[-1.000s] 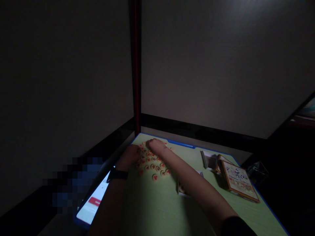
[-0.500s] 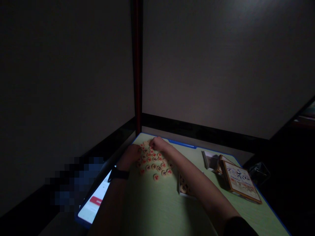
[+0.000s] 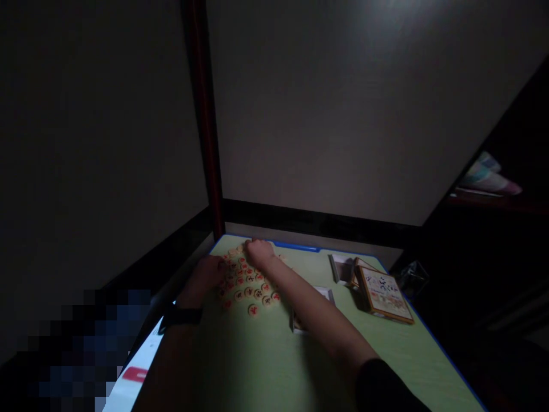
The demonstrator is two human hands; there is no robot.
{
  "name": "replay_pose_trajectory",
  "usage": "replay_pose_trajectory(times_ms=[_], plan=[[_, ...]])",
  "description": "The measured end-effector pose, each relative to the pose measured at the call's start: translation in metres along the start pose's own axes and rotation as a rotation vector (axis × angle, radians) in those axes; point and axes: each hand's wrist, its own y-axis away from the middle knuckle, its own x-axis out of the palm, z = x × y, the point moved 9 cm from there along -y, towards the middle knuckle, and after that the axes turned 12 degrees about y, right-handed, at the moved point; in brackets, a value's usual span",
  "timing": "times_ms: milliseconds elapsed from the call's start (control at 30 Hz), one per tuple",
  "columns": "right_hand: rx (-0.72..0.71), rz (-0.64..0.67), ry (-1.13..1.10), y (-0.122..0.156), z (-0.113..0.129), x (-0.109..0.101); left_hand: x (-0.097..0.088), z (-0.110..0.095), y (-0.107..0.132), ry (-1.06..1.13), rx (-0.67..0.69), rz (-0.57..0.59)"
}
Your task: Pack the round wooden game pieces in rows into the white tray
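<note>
Many round wooden Chinese chess pieces [image 3: 253,309], with red or dark characters, lie close together on a pale green table [image 3: 249,366]. My left hand [image 3: 207,271] has its fingers curled at the left edge of the group, against the pieces there; what its fingertips hold is hidden. At the far side, my right hand [image 3: 259,253] is closed with its fingertips down at the end of the far row, on a piece mostly covered by the fingers. My right forearm passes over a small open box [image 3: 325,294] and hides most of it.
On the right, a lidded box with printed writing [image 3: 385,293] leans on another box, beside an open white-edged tray [image 3: 338,269]. A lit screen [image 3: 137,366] is at the lower left. Dark-trimmed walls meet behind the table. A clear container [image 3: 412,278] stands past the right edge.
My view has turned right, so everything sits further left. Both hands stay at the pieces with little visible movement; more of the open box shows behind my right forearm.
</note>
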Motion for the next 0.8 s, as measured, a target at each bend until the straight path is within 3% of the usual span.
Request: replay_pose_trajectory(times_ms=[367, 600, 800], plan=[[-0.049, 0.035, -0.094, -0.001, 0.007, -0.002, -0.003, -0.003, 0.004, 0.017, -0.019, 0.026], [-0.108, 0.095, -0.201, -0.012, -0.005, -0.003, -0.002, -0.003, 0.003, -0.013, -0.008, 0.008], [-0.095, 0.106, -0.261, -0.021, -0.018, 0.007, -0.001, -0.002, 0.002, -0.012, -0.022, 0.009]])
